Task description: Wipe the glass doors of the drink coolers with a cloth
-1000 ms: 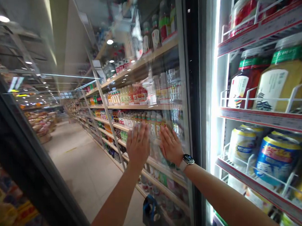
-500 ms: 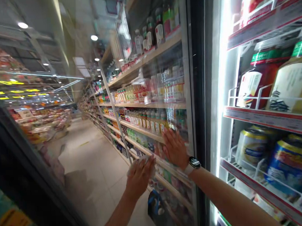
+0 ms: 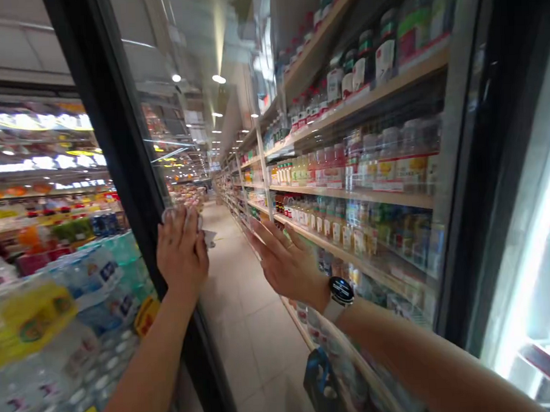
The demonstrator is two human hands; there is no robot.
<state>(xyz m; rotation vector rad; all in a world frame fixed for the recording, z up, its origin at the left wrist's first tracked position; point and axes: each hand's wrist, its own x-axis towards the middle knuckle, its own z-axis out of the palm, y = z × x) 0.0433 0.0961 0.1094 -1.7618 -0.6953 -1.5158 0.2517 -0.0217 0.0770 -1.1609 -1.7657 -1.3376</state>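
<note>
I see the glass door (image 3: 233, 287) mid-frame; left hand (image 3: 181, 249) and right hand (image 3: 292, 267) seemingly flat on it, fingers extended, clamping nothing. Probably heavy, stiff, slick, breakable; best hold: dark frame (image 3: 110, 134), left-centre.

Ceiling lights (image 3: 219, 79) and 1 white strip light (image 3: 532, 261) (glaring, far right) shine amid blurred, stretched edges.

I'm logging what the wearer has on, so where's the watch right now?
In the head view, the watch is right of centre and below mid-height, strapped on just behind the right hand.
</note>
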